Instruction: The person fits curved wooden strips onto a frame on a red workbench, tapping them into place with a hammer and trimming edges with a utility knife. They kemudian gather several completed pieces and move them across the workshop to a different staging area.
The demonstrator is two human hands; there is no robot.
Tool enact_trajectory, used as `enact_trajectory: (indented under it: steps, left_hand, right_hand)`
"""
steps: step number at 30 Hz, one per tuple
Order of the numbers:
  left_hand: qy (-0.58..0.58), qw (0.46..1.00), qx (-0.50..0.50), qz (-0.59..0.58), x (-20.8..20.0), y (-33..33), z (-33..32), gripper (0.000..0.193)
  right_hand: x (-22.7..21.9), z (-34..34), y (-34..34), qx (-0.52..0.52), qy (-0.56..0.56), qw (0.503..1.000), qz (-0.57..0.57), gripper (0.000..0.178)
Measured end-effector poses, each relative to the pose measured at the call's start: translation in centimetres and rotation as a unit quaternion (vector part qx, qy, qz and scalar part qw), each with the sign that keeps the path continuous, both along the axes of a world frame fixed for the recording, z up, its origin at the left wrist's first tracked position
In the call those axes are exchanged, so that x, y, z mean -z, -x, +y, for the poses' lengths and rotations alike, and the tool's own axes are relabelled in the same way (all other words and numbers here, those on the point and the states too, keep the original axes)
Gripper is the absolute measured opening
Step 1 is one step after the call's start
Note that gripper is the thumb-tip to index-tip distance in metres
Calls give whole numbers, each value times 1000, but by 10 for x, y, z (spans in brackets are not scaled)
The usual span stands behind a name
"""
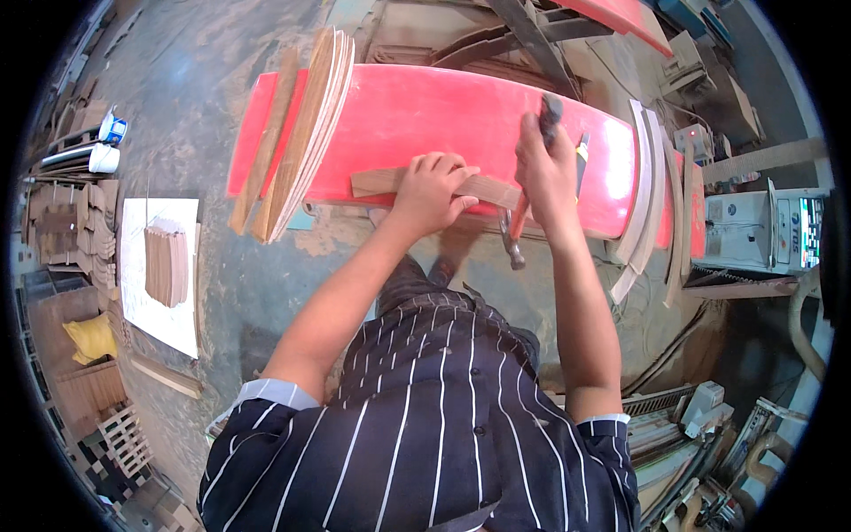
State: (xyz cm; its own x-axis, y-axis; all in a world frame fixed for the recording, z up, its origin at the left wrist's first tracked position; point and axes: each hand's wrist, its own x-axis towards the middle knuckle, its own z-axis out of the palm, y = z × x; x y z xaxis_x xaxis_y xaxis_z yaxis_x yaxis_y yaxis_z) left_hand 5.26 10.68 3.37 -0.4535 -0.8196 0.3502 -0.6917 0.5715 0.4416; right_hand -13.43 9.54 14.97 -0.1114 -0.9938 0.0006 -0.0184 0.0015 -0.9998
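Observation:
A short curved wooden strip (376, 183) lies across the near edge of a red-topped table (425, 115). My left hand (431, 193) is closed over the middle of the strip, fingers on top and thumb at the near side. In my right hand (547, 177) is a hammer (515, 255), its dark grip end pointing up and away. The metal head hangs low, just off the table's near edge beside the strip's right end. Right of that hand, a yellow and black tool (581, 158) rests on the red top; its kind is partly hidden.
Long curved wooden strips (312, 133) lie across the table's left end, and more pale strips (651, 195) cross its right end. A white board (133, 266) with a stack of wood pieces (165, 266) is on the floor at left. Machinery (753, 230) stands at right.

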Motion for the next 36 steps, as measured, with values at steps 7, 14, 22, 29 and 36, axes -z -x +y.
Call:
enact_trajectory:
  steps: [7, 14, 22, 29, 36]
  left_hand:
    - [27, 999, -4, 26, 1, 1, 0, 51]
    - [20, 999, -11, 28, 0, 1, 1, 53]
    - [9, 999, -21, 31, 1, 1, 1, 53]
    - [3, 999, -28, 23, 1, 3, 1, 52]
    - [1, 999, -29, 23, -2, 3, 0, 54]
  right_hand:
    - [31, -65, -11, -28, -19, 997, 67, 41]
    - [37, -76, -15, -36, -32, 995, 89, 45]
    - [30, -72, -18, -56, -71, 995, 42, 40]
    - [28, -67, -19, -65, -59, 995, 50, 41]
    - [30, -77, -25, -52, -16, 994, 97, 45]
